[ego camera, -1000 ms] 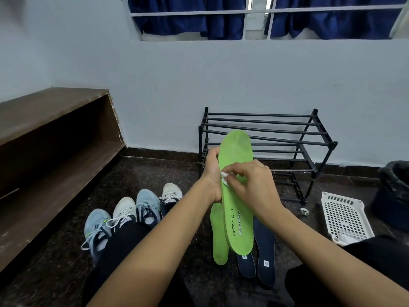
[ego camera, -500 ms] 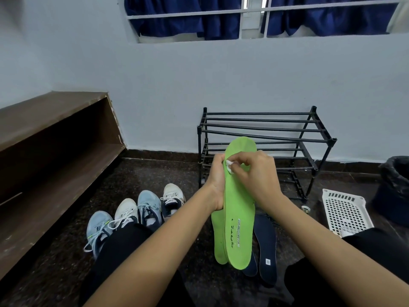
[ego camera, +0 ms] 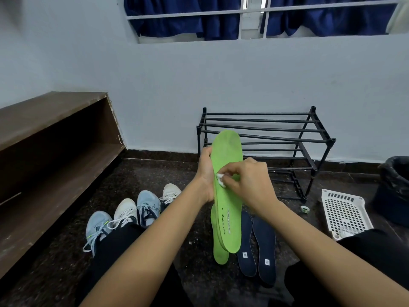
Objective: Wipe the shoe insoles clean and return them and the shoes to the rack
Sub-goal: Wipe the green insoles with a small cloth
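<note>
Our left hand grips the green insole upright; our right hand pinches a white wipe against it.

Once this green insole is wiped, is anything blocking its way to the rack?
Nothing visible does. The left hand grips the green insole upright right before the rack, the right hand pinching a white wipe on it; the rack's bars carry nothing seen.

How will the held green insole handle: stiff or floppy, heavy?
Probably fairly stiff: the green insole stands straight with the left hand gripping only one edge. Likely light, since that grip holds it. May flex slightly where the right hand presses the wipe.
</note>
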The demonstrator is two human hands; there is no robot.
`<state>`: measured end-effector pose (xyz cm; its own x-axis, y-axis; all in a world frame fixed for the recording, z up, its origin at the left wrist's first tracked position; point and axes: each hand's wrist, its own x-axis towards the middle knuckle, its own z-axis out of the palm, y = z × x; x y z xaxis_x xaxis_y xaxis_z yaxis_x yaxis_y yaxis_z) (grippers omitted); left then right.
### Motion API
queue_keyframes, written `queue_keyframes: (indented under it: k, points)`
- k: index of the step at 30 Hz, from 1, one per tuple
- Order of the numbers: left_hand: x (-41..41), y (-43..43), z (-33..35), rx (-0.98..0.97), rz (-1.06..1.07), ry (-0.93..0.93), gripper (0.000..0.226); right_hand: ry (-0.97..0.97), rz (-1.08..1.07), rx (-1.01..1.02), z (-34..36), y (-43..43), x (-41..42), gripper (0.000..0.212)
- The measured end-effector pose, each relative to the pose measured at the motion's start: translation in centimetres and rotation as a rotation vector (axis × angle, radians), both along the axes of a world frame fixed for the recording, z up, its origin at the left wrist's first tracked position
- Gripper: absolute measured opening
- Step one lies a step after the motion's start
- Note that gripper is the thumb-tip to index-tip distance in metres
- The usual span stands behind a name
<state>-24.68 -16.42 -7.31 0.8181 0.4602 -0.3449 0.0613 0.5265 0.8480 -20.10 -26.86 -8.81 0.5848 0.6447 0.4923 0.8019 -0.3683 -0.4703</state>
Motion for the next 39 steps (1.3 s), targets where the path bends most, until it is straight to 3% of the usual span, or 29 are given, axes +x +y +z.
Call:
queue_keyframes:
  k: [7, 13, 17, 21, 28, 39]
  points:
    - [0.2, -2.0, -0.8, 0.007, -0.12, 0.035, 0.057, 0.025, -0.148, 0.006, 0.4, -0.4, 2.0, 0.01]
    - [0.1, -0.2, 0.7, -0.007, -0.018, -0.026, 0.049, 0.06, 0.031, 0.056, 0.4, -0.5, 0.1, 0.013]
    - [0.1, 0.7, 1.0, -0.053, -0.023, -0.119, 0.063, -0.044, 0.071, 0.049, 0.4, -0.4, -1.1, 0.014]
    - [0.0, 0.2, 1.1, -0.03, 0.01, -0.055, 0.046, -0.05, 0.015, 0.015, 0.4, -0.6, -0.3, 0.01]
    - [0.2, -1.9, -0.4, 0.04, -0.134, 0.026, 0.053, -0.034, -0.175, -0.041, 0.9, -0.8, 2.1, 0.015]
    - [-0.2, 0.5, 0.9, -0.008, -0.025, -0.035, 0.043, -0.018, 0.061, -0.015, 0.7, -0.5, -0.9, 0.012]
